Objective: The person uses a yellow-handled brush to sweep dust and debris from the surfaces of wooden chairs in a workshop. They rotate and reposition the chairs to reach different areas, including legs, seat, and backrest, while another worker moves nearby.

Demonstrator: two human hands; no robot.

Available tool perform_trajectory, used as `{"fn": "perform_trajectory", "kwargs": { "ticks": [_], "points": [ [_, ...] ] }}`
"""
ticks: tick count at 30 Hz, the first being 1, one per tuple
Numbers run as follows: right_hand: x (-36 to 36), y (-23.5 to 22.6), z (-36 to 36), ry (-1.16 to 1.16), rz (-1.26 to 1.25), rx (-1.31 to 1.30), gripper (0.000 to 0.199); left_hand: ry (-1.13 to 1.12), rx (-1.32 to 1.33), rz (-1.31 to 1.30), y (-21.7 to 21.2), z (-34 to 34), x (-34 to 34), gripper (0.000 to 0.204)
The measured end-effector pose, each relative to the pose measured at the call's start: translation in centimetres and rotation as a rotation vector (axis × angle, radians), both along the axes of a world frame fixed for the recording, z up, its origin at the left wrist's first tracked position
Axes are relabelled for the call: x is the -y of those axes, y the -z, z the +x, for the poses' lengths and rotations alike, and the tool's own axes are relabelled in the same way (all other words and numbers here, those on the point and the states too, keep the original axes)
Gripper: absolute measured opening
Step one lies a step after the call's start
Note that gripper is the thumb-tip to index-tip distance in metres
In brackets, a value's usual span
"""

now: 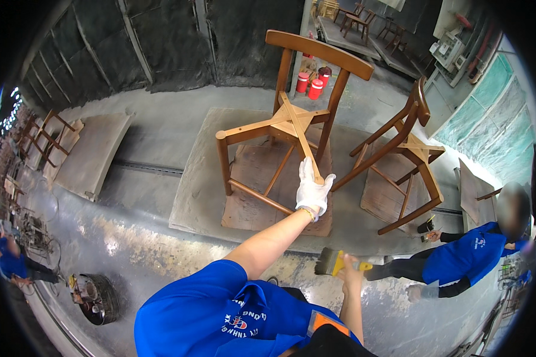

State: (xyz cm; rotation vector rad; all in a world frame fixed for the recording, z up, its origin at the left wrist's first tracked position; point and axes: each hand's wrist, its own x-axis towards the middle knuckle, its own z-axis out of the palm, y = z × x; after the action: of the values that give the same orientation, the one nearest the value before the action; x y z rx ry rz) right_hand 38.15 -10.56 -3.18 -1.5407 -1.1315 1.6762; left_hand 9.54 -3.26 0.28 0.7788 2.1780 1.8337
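A brown wooden chair frame (pixel 318 50) without a seat stands upright in front of me, its crossed seat braces (pixel 296 122) a paler wood. My left hand (pixel 314 191), in a white glove, is closed around the near end of one brace, at the seat's front corner. The fingers partly hide that corner. Lower and to the right, my bare right hand (pixel 352 275) grips a wide paintbrush (pixel 329 262) with a yellow handle and dark bristles. The brush is held apart from the chair, with its bristles pointing left.
The chair stands on a flat board (pixel 199 172). Close on its right is a second chair frame (pixel 420 152). A person in blue (pixel 467 256) stands at right, holding a small dark cup (pixel 426 226). Red containers (pixel 315 89) sit behind; a round dark tub (pixel 98 299) lies left.
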Motion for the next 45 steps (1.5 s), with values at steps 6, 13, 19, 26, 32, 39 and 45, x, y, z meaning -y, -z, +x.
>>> {"fn": "perform_trajectory", "kwargs": {
  "ticks": [6, 13, 19, 26, 32, 39, 45],
  "points": [
    [-6.7, -7.9, -5.9, -0.071, 0.222, -0.379, 0.018, 0.308, -0.086, -0.268, -5.6, -4.9, 4.3, 0.100],
    [-18.5, -18.3, -22.2, -0.195, 0.717, -0.355, 0.016, -0.521, -0.873, -0.273, -5.7, -27.8, 11.9, 0.052],
    [-27.0, -21.2, -34.7, 0.268, 1.612, 0.011, 0.015, 0.156, -0.280, -0.482, -2.3, -30.1, 12.4, 0.044],
    [-26.3, -20.3, -50.6, 0.419, 1.563, 0.259, 0.015, 0.167, -0.278, -0.595, -3.8, -24.9, 13.9, 0.043],
    [-23.4, -19.0, -57.6, -0.322, 1.439, -0.518, 0.012, 0.252, -0.185, -0.533, -2.7, -25.1, 12.9, 0.046],
    [-31.9, -21.1, -42.1, 0.896, 1.639, 0.222, 0.013, 0.263, -0.226, -0.477, -3.0, -24.7, 12.2, 0.041],
    [-28.6, -19.3, -49.1, -0.047, 1.549, 0.016, 0.010, 0.185, -0.359, -0.328, -2.6, -23.6, 10.9, 0.037]
  ]
}}
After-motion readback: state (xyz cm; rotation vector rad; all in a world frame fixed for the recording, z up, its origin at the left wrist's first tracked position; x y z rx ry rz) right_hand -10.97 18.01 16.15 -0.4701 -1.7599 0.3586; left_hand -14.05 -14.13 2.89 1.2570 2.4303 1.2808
